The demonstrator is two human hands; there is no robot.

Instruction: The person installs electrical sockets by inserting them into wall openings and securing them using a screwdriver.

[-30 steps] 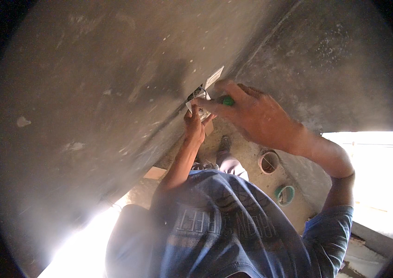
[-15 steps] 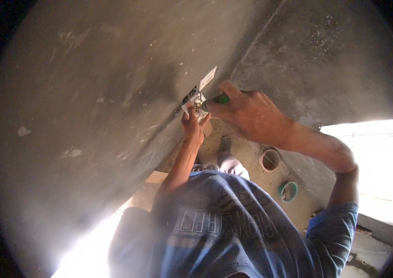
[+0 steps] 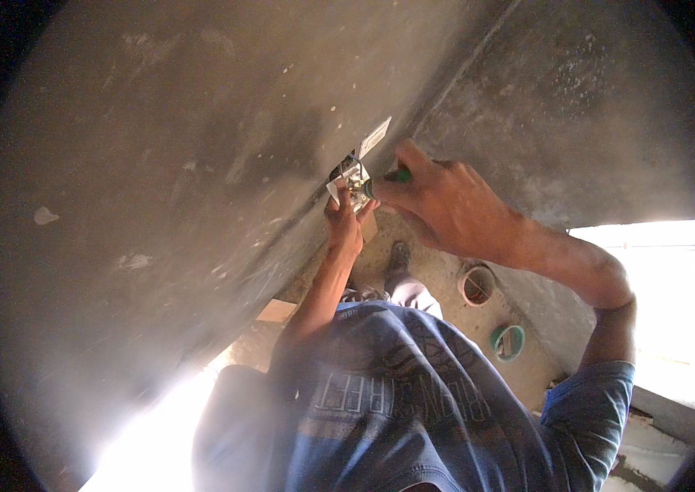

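Note:
I am looking down along a grey plastered wall (image 3: 200,164). A small white electrical fitting (image 3: 353,179) with bare metal parts sticks out of a hole in that wall. My left hand (image 3: 346,225) reaches up from below and holds the fitting's lower edge. My right hand (image 3: 446,205) is closed around a green-handled screwdriver (image 3: 392,178), whose tip rests against the fitting. A white plate (image 3: 374,137) juts out just above the fitting.
A second grey wall (image 3: 577,107) meets the first at a corner. On the floor below lie a brown-rimmed round can (image 3: 477,284), a green-rimmed round can (image 3: 509,342) and a piece of cardboard (image 3: 276,311). Bright light floods in at the right and lower left.
My right hand with the screwdriver has stayed at the fitting, shifting only slightly. My left hand has kept its hold below it.

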